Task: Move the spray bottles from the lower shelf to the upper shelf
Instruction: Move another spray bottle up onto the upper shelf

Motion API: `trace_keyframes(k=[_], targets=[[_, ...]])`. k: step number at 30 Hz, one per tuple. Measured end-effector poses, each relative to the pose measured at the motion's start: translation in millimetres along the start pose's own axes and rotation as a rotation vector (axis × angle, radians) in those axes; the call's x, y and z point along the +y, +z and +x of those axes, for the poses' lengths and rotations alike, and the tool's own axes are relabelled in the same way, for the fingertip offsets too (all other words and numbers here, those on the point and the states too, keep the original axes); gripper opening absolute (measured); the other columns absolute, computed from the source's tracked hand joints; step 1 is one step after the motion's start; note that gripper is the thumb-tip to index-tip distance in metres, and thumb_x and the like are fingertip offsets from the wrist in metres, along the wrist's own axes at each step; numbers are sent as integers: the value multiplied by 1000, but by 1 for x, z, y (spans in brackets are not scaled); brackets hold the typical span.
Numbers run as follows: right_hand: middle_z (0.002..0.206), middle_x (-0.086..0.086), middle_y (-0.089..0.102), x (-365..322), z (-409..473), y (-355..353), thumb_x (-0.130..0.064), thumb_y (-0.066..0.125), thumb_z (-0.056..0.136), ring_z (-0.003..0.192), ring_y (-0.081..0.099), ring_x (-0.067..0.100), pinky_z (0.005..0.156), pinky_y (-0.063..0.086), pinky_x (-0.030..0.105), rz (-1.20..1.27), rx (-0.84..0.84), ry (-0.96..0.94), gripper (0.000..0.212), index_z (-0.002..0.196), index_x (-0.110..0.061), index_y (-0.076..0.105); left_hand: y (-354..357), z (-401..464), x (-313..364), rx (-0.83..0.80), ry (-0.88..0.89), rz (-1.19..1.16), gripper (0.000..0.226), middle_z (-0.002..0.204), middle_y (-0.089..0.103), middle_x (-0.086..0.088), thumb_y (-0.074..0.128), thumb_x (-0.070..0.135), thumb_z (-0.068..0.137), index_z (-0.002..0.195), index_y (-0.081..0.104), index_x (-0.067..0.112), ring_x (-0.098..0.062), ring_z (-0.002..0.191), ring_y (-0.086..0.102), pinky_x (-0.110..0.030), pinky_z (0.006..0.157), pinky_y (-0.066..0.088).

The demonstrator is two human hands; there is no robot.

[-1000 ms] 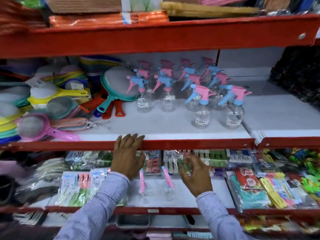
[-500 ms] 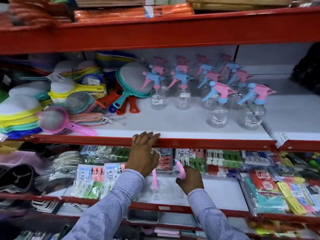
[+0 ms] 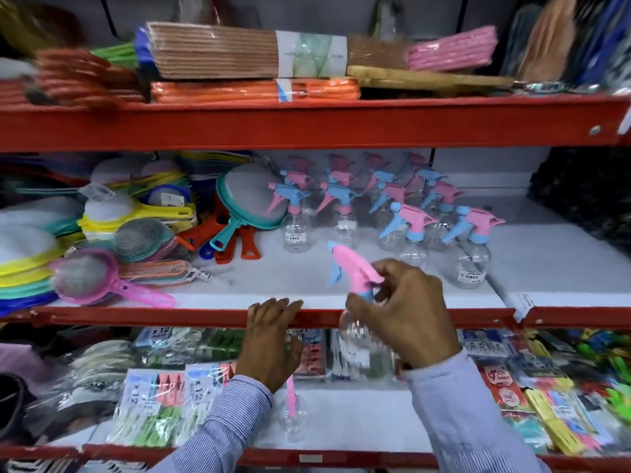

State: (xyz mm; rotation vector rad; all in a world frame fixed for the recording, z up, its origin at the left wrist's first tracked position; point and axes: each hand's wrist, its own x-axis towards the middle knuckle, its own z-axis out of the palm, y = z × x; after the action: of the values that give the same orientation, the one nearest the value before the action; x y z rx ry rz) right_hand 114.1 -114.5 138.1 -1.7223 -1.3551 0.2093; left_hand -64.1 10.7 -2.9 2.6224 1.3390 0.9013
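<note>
Head view: right hand [image 3: 406, 319] grips a clear spray bottle [image 3: 362, 343] w/ pink head and blue trigger, fingers [image 3: 389, 268] wrapped round its neck. Bottle is tilted, raised in front of the red front edge of the upper shelf [image 3: 375, 281], body overlapping the edge, not resting on anything. Left hand [image 3: 269, 339] lies flat, palm down, fingers spread over that red edge, holding nothing. One more clear bottle w/ pink head [image 3: 292, 414] stands on the lower shelf [image 3: 358, 425], partly behind the left wrist. Cluster of pink/blue spray bottles [image 3: 392, 206] stands upright on the upper shelf, centre to right. Plastic strainers [image 3: 136, 240] piled to their left. Packs of clothes pegs [image 3: 153, 404] on the lower shelf, left side.
</note>
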Motion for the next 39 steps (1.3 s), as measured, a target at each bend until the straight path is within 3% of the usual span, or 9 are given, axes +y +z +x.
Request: trace_keyframes(k=[5,8,11,24,32,39], targets=[[68,-4,65,-4,71,15,-24,76,68,53,54,5,49,39,7,39,251,-20,25,91,-16,72,-3,-3,1,-18,-8,4,65,128,58,-4,66,26,70,133,49,24,-26,122,47,-51,110,32],[78,5,73,12,104,40,-25,73,68,69,65,24,69,55,28,32,286,43,25,90,-13,71,-3,-2,1,-19,-5,-1,66,126,59,-4,63,28,67,132,50,25,-27,121,47,-49,110,31],[86,13,74,31,115,64,-24,71,69,78,68,34,75,55,32,9,278,73,27,93,-10,69,-2,-3,0,-23,-9,-4,67,127,57,-2,63,28,68,133,48,27,-25,123,45,-48,112,29],[88,7,75,50,109,89,-36,80,67,78,69,29,70,57,34,50,405,70,36,97,-19,66,2,-3,0,-22,-20,-2,66,128,55,1,64,28,70,134,45,30,-22,125,42,-48,113,28],[92,8,77,57,113,95,-19,82,67,82,72,26,80,57,33,160,467,65,61,120,-12,53,1,-3,1,-22,-19,9,65,129,55,1,65,28,71,134,45,29,-21,125,42,-47,113,28],[99,10,74,59,116,99,-8,77,70,83,70,29,76,50,25,249,461,51,63,122,-11,40,2,-2,0,-4,-14,-17,66,127,58,-1,67,22,68,131,50,27,-23,121,46,-44,111,28]])
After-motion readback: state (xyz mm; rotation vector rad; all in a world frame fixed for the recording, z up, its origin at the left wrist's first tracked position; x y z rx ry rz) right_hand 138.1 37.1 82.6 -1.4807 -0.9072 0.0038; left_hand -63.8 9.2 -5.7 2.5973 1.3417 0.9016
